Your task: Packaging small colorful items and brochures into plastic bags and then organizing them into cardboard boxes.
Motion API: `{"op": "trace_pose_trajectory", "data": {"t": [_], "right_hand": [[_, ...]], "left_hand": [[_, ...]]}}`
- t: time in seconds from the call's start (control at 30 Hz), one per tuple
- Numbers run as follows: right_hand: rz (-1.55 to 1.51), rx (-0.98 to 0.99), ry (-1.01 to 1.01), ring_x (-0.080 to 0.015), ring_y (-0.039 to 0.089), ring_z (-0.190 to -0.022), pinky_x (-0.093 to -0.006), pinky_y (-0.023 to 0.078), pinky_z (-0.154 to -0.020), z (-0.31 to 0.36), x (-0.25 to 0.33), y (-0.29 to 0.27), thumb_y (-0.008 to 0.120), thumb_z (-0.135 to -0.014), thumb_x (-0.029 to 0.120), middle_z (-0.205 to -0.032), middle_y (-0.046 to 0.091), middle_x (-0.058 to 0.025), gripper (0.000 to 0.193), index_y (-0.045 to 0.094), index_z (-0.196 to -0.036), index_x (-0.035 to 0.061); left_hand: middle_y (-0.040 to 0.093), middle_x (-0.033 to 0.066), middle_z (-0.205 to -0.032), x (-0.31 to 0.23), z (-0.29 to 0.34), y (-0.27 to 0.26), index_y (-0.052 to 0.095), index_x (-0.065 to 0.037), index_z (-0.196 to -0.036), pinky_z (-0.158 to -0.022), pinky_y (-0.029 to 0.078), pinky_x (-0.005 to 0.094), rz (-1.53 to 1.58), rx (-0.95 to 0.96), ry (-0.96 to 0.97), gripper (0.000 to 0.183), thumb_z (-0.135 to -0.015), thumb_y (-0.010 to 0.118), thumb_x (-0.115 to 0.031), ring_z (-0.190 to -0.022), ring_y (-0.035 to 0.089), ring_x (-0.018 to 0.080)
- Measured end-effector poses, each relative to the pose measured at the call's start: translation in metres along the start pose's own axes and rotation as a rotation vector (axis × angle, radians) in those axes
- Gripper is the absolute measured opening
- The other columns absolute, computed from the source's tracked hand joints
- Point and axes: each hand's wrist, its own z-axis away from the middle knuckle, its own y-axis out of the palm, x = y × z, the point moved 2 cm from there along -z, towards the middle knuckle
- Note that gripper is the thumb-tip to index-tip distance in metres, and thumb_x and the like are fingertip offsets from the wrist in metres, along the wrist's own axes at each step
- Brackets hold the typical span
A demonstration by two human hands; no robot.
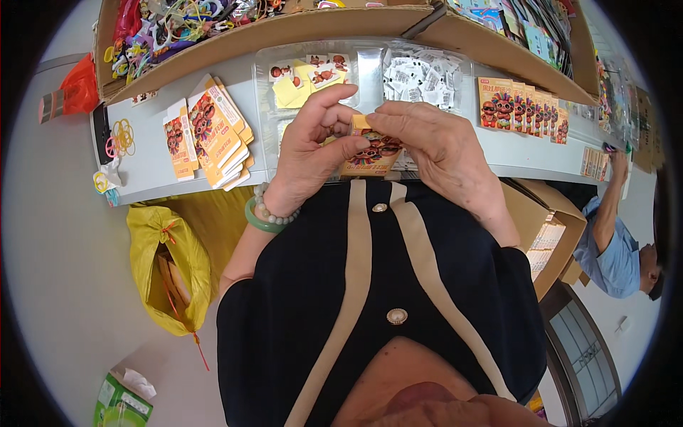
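Observation:
A small orange cardboard box (371, 158) with red cartoon figures on it is held in front of my chest. My left hand (311, 146) grips its left side, the thumb on its front and the other fingers bent behind the top. My right hand (442, 141) closes on its upper right, with the fingertips at the top end. Behind the hands lies a clear plastic tray (369, 64) with compartments. One compartment has figure cards (324, 75) and yellow paper pieces (290, 95); another holds many small white packets (421, 75). The box's inside is hidden.
Flat orange cartons (217, 132) are stacked at left, near rubber bands (123, 135). A row of orange boxes (517, 107) stands at right. Cardboard bins (284, 32) line the back. A yellow bag (160, 263) hangs at the left; a co-worker (613, 235) reaches in at far right.

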Motion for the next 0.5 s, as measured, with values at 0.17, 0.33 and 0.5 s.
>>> {"op": "trace_pose_trajectory", "data": {"t": [0.17, 0.33, 0.5], "right_hand": [[-0.149, 0.071, 0.072, -0.0265, 0.062, -0.105, -0.0319, 0.052, -0.086, -0.001, -0.003, 0.001, 0.057, -0.079, -0.011, -0.111, 0.065, -0.0128, 0.037, 0.064, -0.112, 0.0036], [-0.607, -0.014, 0.263, -0.0203, 0.060, -0.105, -0.0296, 0.046, -0.092, 0.011, -0.040, 0.006, 0.057, -0.086, -0.002, -0.110, 0.065, -0.0107, 0.024, 0.065, -0.109, 0.0005], [-0.502, -0.086, 0.160, -0.0209, 0.061, -0.104, -0.0298, 0.047, -0.090, 0.009, -0.041, 0.014, 0.060, -0.086, 0.001, -0.108, 0.066, -0.0117, 0.021, 0.067, -0.106, 0.0006]], "left_hand": [[0.061, 0.0026, -0.097, -0.003, -0.001, -0.002, 0.053, -0.003, -0.124, -0.079, 0.045, 0.0207, -0.087, -0.014, 0.048, 0.045, -0.081, 0.066, 0.006, -0.088, 0.055, 0.0070], [0.060, 0.0037, -0.103, -0.007, -0.002, -0.005, 0.062, 0.000, -0.111, -0.082, 0.048, 0.0226, -0.089, -0.049, 0.041, 0.029, -0.083, 0.067, 0.003, -0.093, 0.059, 0.0100], [0.061, 0.0038, -0.103, -0.006, -0.003, -0.005, 0.060, 0.001, -0.113, -0.082, 0.049, 0.0223, -0.073, -0.049, 0.019, 0.031, -0.083, 0.066, 0.004, -0.093, 0.060, 0.0104]]}}
